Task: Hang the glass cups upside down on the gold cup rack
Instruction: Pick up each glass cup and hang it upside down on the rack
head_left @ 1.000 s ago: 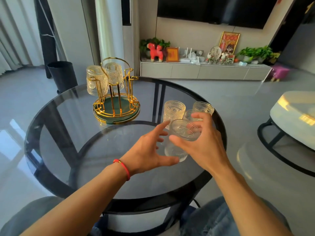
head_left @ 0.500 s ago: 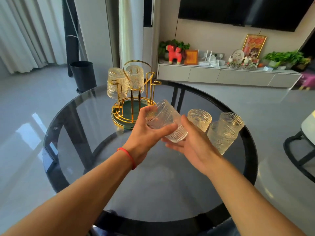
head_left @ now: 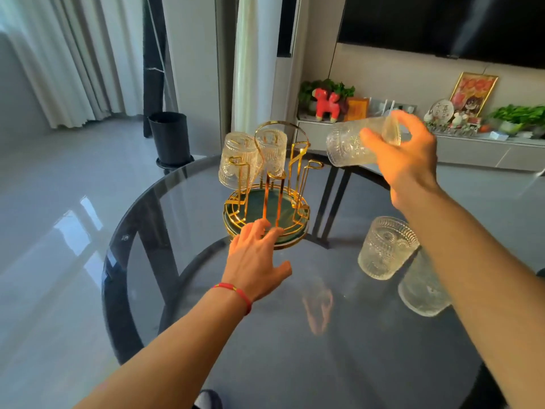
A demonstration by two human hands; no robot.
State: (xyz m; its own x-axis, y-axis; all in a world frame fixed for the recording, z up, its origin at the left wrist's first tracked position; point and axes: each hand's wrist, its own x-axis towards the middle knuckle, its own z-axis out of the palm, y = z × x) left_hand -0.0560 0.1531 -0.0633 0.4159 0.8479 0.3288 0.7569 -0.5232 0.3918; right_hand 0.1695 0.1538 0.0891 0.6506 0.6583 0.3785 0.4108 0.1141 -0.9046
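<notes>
While our left hand [head_left: 256,258], fingers spread, touches the gold rack [head_left: 267,208] base, our right hand [head_left: 405,160] grips a tilted glass cup [head_left: 351,146].

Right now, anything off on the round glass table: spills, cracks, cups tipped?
Nothing stands out. Two ribbed glass cups hang upside down on the gold wire cup rack. Others stand upright on the round smoked-glass table, one clear at. The cup lying sideways is held by the right hand.
</notes>
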